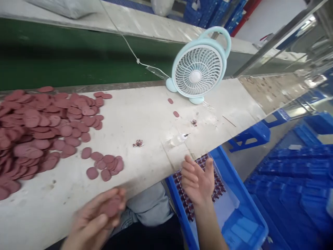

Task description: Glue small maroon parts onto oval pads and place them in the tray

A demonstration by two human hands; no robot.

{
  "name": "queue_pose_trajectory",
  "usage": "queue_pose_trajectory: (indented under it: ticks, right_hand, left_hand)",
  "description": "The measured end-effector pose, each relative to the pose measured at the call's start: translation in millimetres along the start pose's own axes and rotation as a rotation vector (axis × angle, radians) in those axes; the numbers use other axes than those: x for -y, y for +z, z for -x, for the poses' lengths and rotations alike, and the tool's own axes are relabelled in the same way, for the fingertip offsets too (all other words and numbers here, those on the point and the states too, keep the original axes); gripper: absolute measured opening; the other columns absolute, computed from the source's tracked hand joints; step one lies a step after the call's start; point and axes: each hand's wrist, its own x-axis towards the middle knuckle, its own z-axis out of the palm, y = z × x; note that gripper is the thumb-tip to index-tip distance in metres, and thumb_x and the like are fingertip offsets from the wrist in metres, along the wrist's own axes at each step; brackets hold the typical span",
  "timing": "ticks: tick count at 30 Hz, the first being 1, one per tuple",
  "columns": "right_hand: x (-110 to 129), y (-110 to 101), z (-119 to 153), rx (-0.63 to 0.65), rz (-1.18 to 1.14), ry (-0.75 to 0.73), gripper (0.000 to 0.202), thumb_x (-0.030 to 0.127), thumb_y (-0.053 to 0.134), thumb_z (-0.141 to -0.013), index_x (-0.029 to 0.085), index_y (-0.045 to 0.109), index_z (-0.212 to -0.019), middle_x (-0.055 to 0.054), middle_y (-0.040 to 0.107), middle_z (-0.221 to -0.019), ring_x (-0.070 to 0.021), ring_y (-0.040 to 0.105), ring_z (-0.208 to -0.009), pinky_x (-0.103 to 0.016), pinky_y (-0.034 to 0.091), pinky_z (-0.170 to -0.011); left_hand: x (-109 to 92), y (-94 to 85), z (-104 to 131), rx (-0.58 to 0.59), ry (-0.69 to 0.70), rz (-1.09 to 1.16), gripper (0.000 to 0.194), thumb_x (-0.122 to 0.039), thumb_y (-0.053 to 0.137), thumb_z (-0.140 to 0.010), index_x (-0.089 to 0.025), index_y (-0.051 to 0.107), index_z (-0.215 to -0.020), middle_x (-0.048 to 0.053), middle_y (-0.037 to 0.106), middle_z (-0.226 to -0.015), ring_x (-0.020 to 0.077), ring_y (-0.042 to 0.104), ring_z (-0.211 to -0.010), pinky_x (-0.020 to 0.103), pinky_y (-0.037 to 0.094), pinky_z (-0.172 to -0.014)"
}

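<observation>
Left hand: the left hand point(95, 217) is curled around a small stack of flat reddish-brown discs point(111, 206), low at the table's near edge; motion blur hides the exact finger hold.
Right hand: the right hand point(198, 180) is spread open and holds nothing, hovering over the blue bin point(234, 208) just past the table edge.
Done so far: judging by the layout, a patch of small dark red finished pieces point(217, 189) already lies under that open hand in the bin.
Left to do: a broad heap of discs point(39, 132) sits well off to the left hand's far side, so most seems unprocessed.
Materials: the discs look thin, matte, oval; the table point(145, 118) is pale and scuffed.
Nearby: a pale blue plastic fan point(199, 67) stands beyond the right hand.
</observation>
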Motion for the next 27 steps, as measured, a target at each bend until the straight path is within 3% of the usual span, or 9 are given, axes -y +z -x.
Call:
queue_pose_trajectory:
  ticks: [3,7,9,11,14,17,20,23,27]
  right_hand:
    - [-8,49,-39,0.216,-0.277,0.127,0.059,0.067,0.049,-0.097,0.016,0.061,-0.124,0.001,0.059,-0.083,-0.0047,0.047,-0.051,-0.009,0.037,-0.031]
    - [-4,73,-57,0.386,-0.517,0.237,0.033,0.044,0.052,-0.104,0.015,0.059,-0.117,0.007,0.056,-0.068,-0.0035,0.052,-0.047,-0.006,0.044,-0.037]
    - [-2,79,-42,0.403,-0.511,0.258,0.032,0.043,0.051,-0.103,0.015,0.06,-0.116,0.005,0.059,-0.067,-0.0054,0.055,-0.046,-0.01,0.048,-0.039]
    - [-3,86,-17,0.366,-0.326,0.208,0.033,0.044,0.053,-0.1,0.018,0.064,-0.116,0.002,0.063,-0.068,-0.0084,0.058,-0.046,-0.016,0.052,-0.041]
    - [-14,99,21,0.323,0.035,0.112,0.034,0.051,0.064,-0.089,0.024,0.069,-0.109,0.0,0.065,-0.066,-0.0116,0.057,-0.042,-0.019,0.047,-0.034]
    - [-31,107,43,0.321,0.151,0.132,0.04,0.06,0.071,-0.083,0.026,0.069,-0.105,0.002,0.062,-0.064,-0.0114,0.055,-0.039,-0.019,0.043,-0.033]
    - [-47,105,51,0.334,0.161,0.186,0.042,0.061,0.069,-0.085,0.026,0.067,-0.109,0.003,0.061,-0.063,-0.0107,0.055,-0.039,-0.019,0.044,-0.036]
    - [-56,100,52,0.356,0.15,0.219,0.041,0.059,0.068,-0.087,0.026,0.065,-0.111,0.003,0.06,-0.065,-0.01,0.055,-0.04,-0.018,0.044,-0.037]
    - [-58,97,50,0.31,0.185,0.178,0.039,0.058,0.066,-0.089,0.024,0.065,-0.11,0.002,0.06,-0.066,-0.0104,0.055,-0.041,-0.019,0.044,-0.035]
  left_hand:
    - [12,17.2,-3,0.155,-0.054,0.134,0.047,-0.037,0.095,-0.062,-0.024,0.081,-0.105,0.01,0.077,-0.105,0.0202,0.067,-0.081,0.02,0.052,-0.055]
    - [23,13.4,-14,0.297,-0.05,0.235,0.04,-0.03,0.088,-0.073,-0.023,0.078,-0.112,0.011,0.075,-0.111,0.02,0.07,-0.085,0.018,0.053,-0.054]
    - [24,5.7,-19,0.348,-0.023,0.272,0.038,-0.027,0.086,-0.076,-0.023,0.078,-0.113,0.011,0.074,-0.114,0.0178,0.071,-0.083,0.016,0.052,-0.053]
    - [24,1.4,-22,0.381,-0.007,0.3,0.038,-0.024,0.086,-0.076,-0.023,0.078,-0.113,0.01,0.075,-0.116,0.016,0.072,-0.082,0.015,0.053,-0.055]
    - [21,4.1,-25,0.411,-0.007,0.34,0.036,-0.019,0.087,-0.075,-0.022,0.078,-0.11,0.01,0.077,-0.115,0.0148,0.074,-0.085,0.014,0.055,-0.063]
    - [21,9.5,-25,0.42,0.008,0.392,0.035,-0.014,0.088,-0.074,-0.025,0.077,-0.105,0.007,0.078,-0.109,0.0154,0.076,-0.086,0.016,0.059,-0.067]
    - [24,10.4,-25,0.416,0.04,0.405,0.04,-0.014,0.086,-0.074,-0.028,0.075,-0.11,0.005,0.076,-0.109,0.0152,0.074,-0.076,0.017,0.06,-0.053]
    - [26,8.7,-25,0.418,0.058,0.354,0.04,-0.013,0.084,-0.077,-0.026,0.074,-0.113,0.006,0.076,-0.106,0.0134,0.072,-0.069,0.012,0.053,-0.041]
    - [24,9.5,-24,0.428,0.122,0.336,0.033,-0.014,0.083,-0.079,-0.024,0.076,-0.11,0.009,0.075,-0.117,0.0176,0.075,-0.084,0.013,0.058,-0.049]
